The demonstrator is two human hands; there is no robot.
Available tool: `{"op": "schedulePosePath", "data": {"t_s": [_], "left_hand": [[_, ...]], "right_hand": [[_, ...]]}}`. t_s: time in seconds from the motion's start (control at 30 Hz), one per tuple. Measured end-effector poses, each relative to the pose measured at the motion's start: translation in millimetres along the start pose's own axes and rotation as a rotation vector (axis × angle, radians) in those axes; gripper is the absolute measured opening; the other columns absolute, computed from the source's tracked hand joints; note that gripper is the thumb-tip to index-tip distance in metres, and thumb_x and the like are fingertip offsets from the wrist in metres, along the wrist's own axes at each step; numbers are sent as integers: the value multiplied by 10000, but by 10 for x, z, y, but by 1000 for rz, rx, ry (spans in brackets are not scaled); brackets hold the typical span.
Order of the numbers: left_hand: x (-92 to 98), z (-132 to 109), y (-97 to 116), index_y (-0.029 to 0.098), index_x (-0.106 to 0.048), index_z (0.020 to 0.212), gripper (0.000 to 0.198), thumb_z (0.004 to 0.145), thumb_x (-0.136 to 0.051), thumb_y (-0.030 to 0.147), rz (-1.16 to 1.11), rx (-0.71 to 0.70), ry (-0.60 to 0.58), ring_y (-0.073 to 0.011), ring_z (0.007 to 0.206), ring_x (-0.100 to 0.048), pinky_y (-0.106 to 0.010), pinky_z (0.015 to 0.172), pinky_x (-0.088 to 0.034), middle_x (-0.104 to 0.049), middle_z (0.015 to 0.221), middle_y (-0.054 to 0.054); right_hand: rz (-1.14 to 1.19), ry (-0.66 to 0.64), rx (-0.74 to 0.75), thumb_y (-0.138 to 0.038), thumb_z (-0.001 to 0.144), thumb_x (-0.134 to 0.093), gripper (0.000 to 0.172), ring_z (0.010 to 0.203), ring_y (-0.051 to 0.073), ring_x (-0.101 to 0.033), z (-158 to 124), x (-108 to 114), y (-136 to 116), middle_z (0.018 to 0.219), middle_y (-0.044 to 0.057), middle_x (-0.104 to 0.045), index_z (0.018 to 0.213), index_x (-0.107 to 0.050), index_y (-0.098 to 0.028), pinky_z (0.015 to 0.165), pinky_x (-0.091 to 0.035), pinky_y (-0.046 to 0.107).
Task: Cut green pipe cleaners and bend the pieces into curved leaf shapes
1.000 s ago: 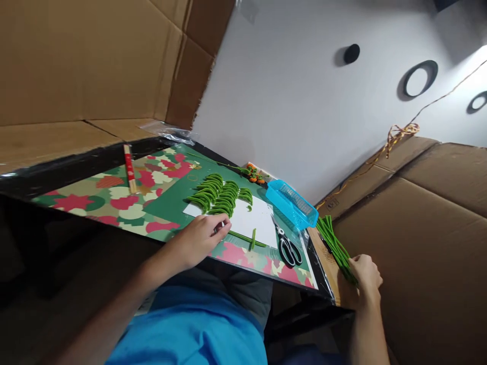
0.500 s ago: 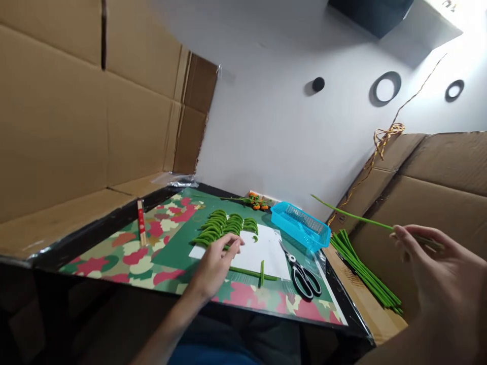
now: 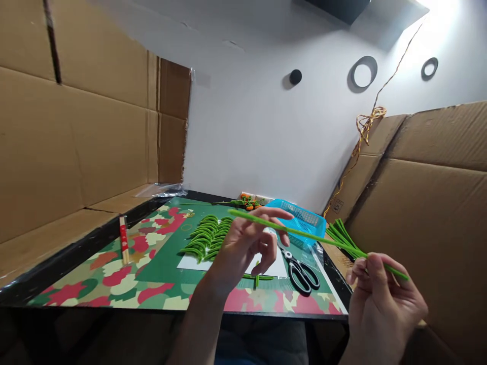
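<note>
A long green pipe cleaner slants across the view, its right end pinched between the thumb and fingers of my right hand. Its far end passes in front of my left hand, whose fingers are spread and loosely curled; no grip on the stem shows. Beyond my left hand, rows of bent green pipe cleaner pieces lie on a white sheet, partly hidden by that hand. Two short green pieces cross each other at the sheet's near edge. Black-handled scissors rest right of the sheet.
A blue plastic basket and orange flowers on green stems are at the back. A bundle of green pipe cleaners lies at the right. Chopsticks in a red wrapper lie left. Cardboard walls flank the table.
My right hand has moved left and inward with the pipe cleaner, which now spans both hands. My left hand has risen off the sheet toward its far end, with fingers spread. The view has shifted slightly.
</note>
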State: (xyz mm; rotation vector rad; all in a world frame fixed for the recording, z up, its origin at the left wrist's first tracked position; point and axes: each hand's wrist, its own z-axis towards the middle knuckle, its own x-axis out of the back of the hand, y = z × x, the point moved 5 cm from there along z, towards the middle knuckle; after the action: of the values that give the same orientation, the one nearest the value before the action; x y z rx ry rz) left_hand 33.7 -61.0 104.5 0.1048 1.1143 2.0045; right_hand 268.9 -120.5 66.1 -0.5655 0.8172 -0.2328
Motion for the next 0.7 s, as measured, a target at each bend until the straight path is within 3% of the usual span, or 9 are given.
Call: {"op": "schedulePosePath", "data": {"t_s": [0.1, 0.17, 0.27, 0.37, 0.43, 0.53, 0.63, 0.7], "left_hand": [[87, -81, -73, 187, -713, 1214, 544, 1028, -453, 627, -24, 40, 34, -83, 458, -519, -216, 345, -348, -675, 923, -79], [183, -99, -108, 190, -717, 1192, 540, 997, -519, 654, 17, 7, 116, -87, 484, -533, -210, 340, -334, -679, 952, -80], [345, -87, -164, 182, -733, 1029, 392, 952, -680, 563, 109, -55, 297, -52, 425, -408, -192, 343, -220, -607, 744, -10], [426, -80, -210, 166, -709, 833, 378, 947, -715, 526, 257, -85, 405, -51, 428, -258, -202, 391, -136, -396, 531, 58], [406, -79, -223, 164, -681, 747, 416, 955, -710, 523, 399, -90, 389, -69, 479, -280, -215, 435, -186, -366, 541, 53], [317, -86, -238, 163, -675, 714, 414, 975, -700, 483, 648, -97, 298, -101, 609, -404, -235, 547, -337, -491, 703, 4], [230, -101, -279, 176, -722, 774, 352, 1003, -672, 439, 756, -116, 192, -154, 855, -549, -261, 771, -468, -557, 931, -46], [200, -110, -327, 179, -725, 785, 360, 1013, -649, 447, 732, -111, 130, -213, 1095, -572, -311, 960, -481, -575, 1111, -87]], "right_hand": [[-52, -54, -22, -277, 780, -925, 204, 524, 124, -618, 20, -19, 56, 656, -9, -693, 865, -777, -166, 447, -495, 232], [-121, -175, -103, -329, 820, -897, 222, 562, 138, -645, 11, -48, 147, 702, 18, -718, 895, -781, -155, 486, -528, 249], [-230, -395, -246, -462, 918, -787, 317, 625, 162, -680, -46, -110, 296, 772, 55, -737, 924, -782, -145, 533, -560, 272], [-304, -508, -273, -511, 965, -715, 380, 581, 148, -656, -114, -197, 356, 765, 56, -732, 895, -771, -142, 512, -535, 260], [-342, -574, -256, -499, 960, -726, 369, 551, 134, -624, -172, -298, 362, 743, 46, -724, 870, -762, -143, 508, -518, 257], [-357, -578, -181, -476, 954, -741, 334, 572, 135, -628, -236, -434, 329, 739, 31, -716, 870, -752, -153, 561, -539, 271], [-347, -529, -174, -459, 972, -717, 326, 601, 143, -661, -281, -499, 317, 762, 31, -722, 859, -747, -154, 596, -568, 282], [-323, -556, -224, -443, 986, -700, 312, 621, 149, -673, -321, -530, 334, 781, 37, -729, 880, -754, -154, 608, -579, 289]]}}
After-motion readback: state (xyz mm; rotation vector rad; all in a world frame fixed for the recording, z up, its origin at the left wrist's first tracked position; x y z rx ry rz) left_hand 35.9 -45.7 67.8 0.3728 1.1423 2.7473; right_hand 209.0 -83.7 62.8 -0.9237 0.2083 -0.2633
